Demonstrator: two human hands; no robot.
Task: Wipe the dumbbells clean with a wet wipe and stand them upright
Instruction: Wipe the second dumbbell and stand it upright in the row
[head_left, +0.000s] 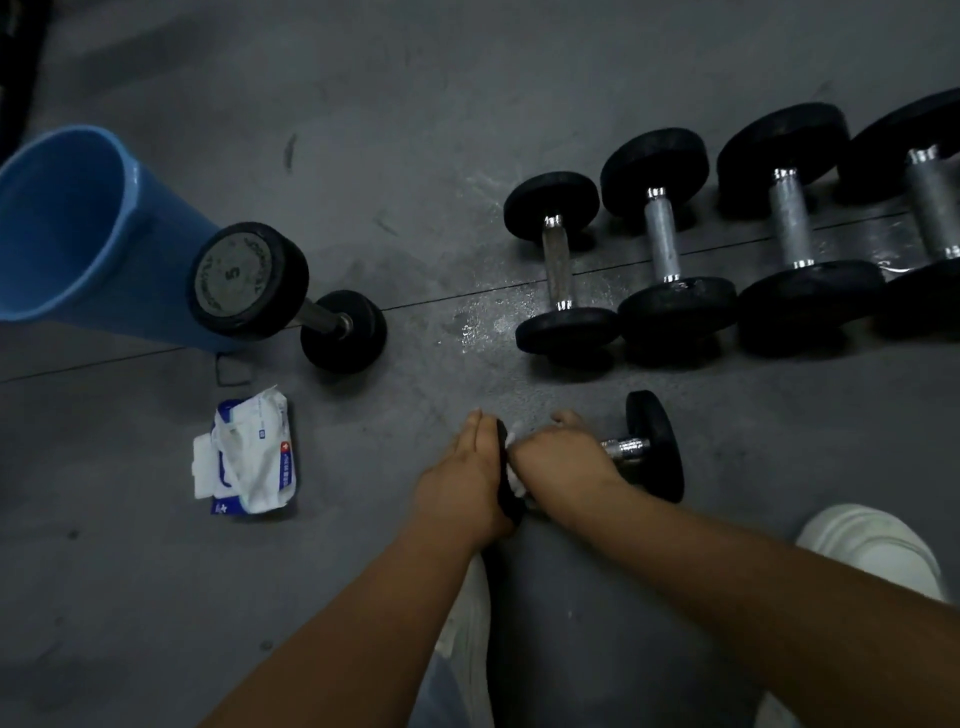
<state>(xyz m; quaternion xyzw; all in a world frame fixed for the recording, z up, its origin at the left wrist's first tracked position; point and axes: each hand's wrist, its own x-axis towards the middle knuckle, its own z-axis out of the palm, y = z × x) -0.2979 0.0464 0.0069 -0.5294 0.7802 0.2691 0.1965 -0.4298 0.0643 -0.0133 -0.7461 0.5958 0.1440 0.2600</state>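
Step in hand: wiping the small dumbbell (655, 447), which lies on the floor (415, 130) at lower centre. My left hand (467, 467) presses flat, fingers straight, against its left plate to stop it rolling. My right hand (561, 457) is curled round the wet wipe (518, 484) at the handle. Work the wipe around the handle, then both plate faces.

Count: six dumbbells, namely this one, one upright dumbbell (244, 280) at left, and a lying row of four (558, 260) at upper right. One wipe pack (249, 452); one blue bucket (67, 223).

Bare to the frame's edge: left forearm (363, 623), right forearm (753, 587), left hand (462, 478), right hand (561, 457). Worn below: chunky white shoe (872, 551), second white shoe (467, 613) partly hidden, pale bluish trouser leg (447, 691).
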